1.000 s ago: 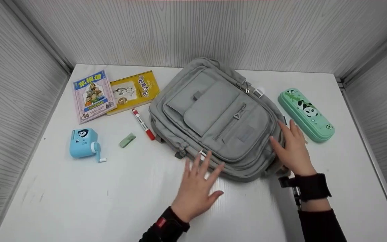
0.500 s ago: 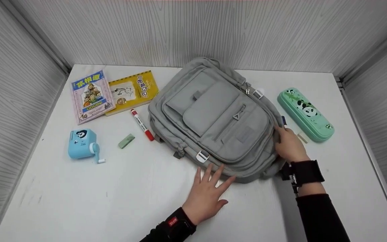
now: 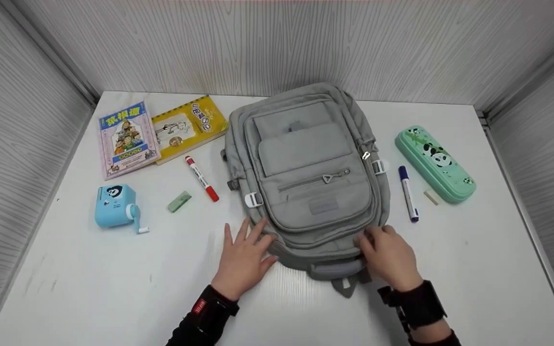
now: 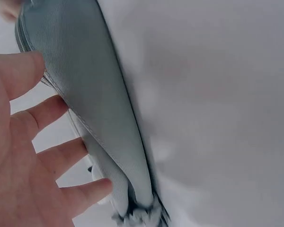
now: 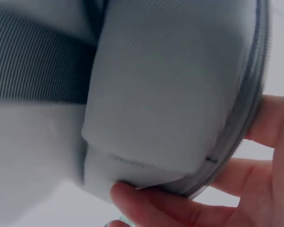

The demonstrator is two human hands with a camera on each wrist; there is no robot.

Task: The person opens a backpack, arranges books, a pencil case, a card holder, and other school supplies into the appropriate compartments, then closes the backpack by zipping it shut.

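A grey backpack (image 3: 315, 187) lies flat on the table, front pockets up, with its carry handle (image 3: 337, 269) toward me. My right hand (image 3: 395, 254) grips the bag's near right corner. Its thumb and fingers bend round the zippered edge (image 5: 246, 113) in the right wrist view. At the near left edge is my left hand (image 3: 243, 262), fingers spread and fairly straight. In the left wrist view, fingertips (image 4: 102, 187) meet the bag's grey side (image 4: 92, 71), and the palm shows nothing held.
To the left lie two books (image 3: 129, 139) (image 3: 190, 126), a red marker (image 3: 202, 179), a green eraser (image 3: 179, 202) and a blue crank sharpener (image 3: 116, 206). Right of the bag are a blue marker (image 3: 408, 193), a small pale block (image 3: 432, 197) and a green panda pencil case (image 3: 435, 164).
The backpack has turned clockwise, its handle end swinging toward me with my right hand. The blue marker has come into view. My left hand has shifted left along the bag's edge.
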